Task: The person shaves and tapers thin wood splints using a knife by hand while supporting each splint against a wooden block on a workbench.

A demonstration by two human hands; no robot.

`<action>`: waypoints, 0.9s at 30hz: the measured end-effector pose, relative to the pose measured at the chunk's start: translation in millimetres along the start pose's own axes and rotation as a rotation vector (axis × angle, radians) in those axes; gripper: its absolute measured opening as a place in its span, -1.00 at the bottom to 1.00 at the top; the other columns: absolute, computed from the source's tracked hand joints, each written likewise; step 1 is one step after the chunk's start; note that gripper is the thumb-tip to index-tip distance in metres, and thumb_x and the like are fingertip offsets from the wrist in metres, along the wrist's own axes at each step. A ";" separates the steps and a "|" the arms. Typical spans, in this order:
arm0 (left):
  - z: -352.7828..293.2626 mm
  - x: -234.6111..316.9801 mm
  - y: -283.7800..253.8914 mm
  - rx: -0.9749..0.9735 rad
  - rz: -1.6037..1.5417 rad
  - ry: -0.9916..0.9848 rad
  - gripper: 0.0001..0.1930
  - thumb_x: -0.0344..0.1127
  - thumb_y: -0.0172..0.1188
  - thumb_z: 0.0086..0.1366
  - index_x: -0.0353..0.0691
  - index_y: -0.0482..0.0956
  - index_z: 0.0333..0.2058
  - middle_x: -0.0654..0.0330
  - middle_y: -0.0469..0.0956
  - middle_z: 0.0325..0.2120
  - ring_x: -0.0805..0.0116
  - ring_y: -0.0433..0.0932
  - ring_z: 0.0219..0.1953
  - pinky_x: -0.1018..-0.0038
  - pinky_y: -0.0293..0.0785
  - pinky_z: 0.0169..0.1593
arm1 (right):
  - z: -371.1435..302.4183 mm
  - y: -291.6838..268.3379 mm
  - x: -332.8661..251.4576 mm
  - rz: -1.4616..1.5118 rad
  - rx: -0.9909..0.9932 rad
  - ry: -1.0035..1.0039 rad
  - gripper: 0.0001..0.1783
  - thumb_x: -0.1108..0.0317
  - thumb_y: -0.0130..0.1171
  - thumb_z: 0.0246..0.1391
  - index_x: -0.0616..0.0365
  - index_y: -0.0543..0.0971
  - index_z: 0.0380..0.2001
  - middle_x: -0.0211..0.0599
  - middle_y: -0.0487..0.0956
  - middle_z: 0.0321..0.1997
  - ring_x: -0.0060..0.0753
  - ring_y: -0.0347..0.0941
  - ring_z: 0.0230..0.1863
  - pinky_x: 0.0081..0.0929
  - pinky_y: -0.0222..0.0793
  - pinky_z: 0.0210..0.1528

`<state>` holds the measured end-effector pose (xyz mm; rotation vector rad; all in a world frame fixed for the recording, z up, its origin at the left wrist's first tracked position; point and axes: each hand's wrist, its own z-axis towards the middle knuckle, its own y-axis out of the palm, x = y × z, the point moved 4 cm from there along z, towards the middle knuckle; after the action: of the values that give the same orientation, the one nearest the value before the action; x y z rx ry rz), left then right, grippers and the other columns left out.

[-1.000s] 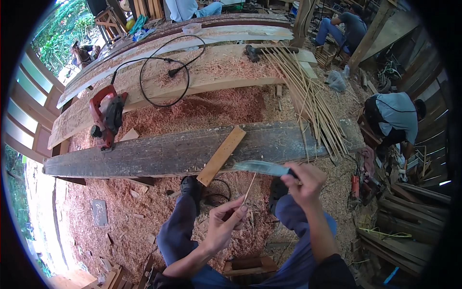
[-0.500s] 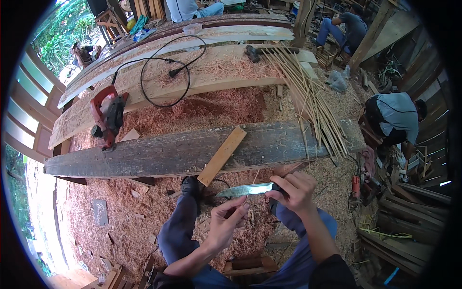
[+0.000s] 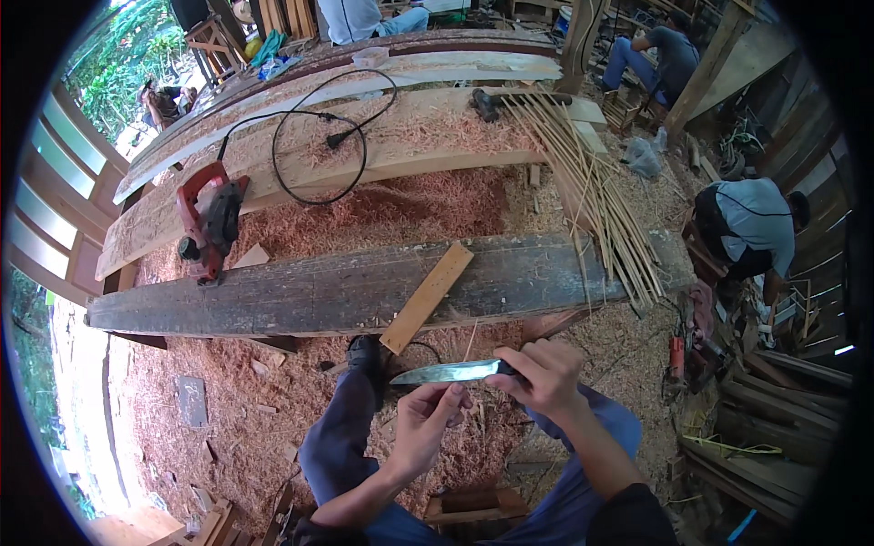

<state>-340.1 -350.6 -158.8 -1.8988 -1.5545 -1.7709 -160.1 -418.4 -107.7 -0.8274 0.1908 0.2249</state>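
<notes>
My right hand [image 3: 544, 378] is closed round the dark handle of a knife [image 3: 448, 372]; its bright blade points left, roughly level, just above my left fingertips. My left hand [image 3: 428, 426] is in a pinch below the blade. A thin pale stick [image 3: 472, 340] slants up from behind the blade, in line with the left fingertips; where it meets them is hard to see. Just beyond the hands, a short light board [image 3: 426, 298] lies across a dark weathered plank [image 3: 309, 296]. A bundle of thin sticks [image 3: 612, 218] rests at the plank's right end.
A red and black electric planer [image 3: 211, 223] sits at the left, its black cord [image 3: 364, 155] looped over a pale plank [image 3: 410, 136]. A hammer [image 3: 487, 105] lies farther back. Shavings cover the ground. One co-worker [image 3: 751, 218] sits at the right; other people are farther off.
The knife and my right hand have shifted slightly left and down. My left hand stays nearly in place under the blade, still pinched. The whole view has moved a little.
</notes>
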 end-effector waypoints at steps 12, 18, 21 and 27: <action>-1.6 -6.4 3.5 -0.030 0.008 0.011 -0.82 -0.35 0.17 0.47 -0.33 0.60 -0.08 0.26 0.56 -0.39 0.62 0.35 -0.46 0.60 0.26 -0.41 | -4.9 4.0 5.2 0.126 -0.030 0.071 -0.58 -0.14 0.34 0.05 0.00 0.67 -0.34 -0.52 0.43 -0.64 -0.48 0.35 -0.65 -0.44 0.16 -0.60; -5.8 3.0 3.4 -0.045 -0.076 -0.074 -0.83 -0.35 0.12 0.49 -0.27 0.58 -0.06 0.32 0.45 -0.48 0.62 0.23 -0.52 0.60 0.14 -0.46 | -7.4 -14.7 47.7 0.015 0.151 0.196 -0.50 -0.21 0.19 0.21 0.02 0.70 -0.39 -0.46 0.42 -0.70 -0.42 0.38 -0.70 -0.41 0.19 -0.62; -3.8 1.7 6.4 -0.078 -0.106 -0.098 -0.82 -0.32 0.11 0.50 -0.29 0.58 -0.09 0.32 0.46 -0.46 0.63 0.22 -0.52 0.61 0.13 -0.46 | -10.6 -23.6 39.7 0.109 0.289 0.122 -0.40 -0.29 0.10 0.24 0.05 0.68 -0.43 -0.59 0.40 -0.77 -0.59 0.30 -0.77 -0.47 0.21 -0.71; -1.4 2.2 11.0 -0.121 -0.096 -0.130 -0.81 -0.27 0.12 0.51 -0.27 0.56 -0.21 0.35 0.45 -0.47 0.64 0.20 -0.52 0.59 0.11 -0.47 | -4.9 2.8 3.4 0.145 -0.005 0.031 -0.61 -0.09 0.35 0.08 0.02 0.69 -0.36 -0.51 0.43 -0.68 -0.49 0.35 -0.68 -0.45 0.18 -0.61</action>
<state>-333.7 -355.4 -150.8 -2.0664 -1.6427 -1.8535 -158.0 -419.8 -113.8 -0.8232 0.2795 0.3489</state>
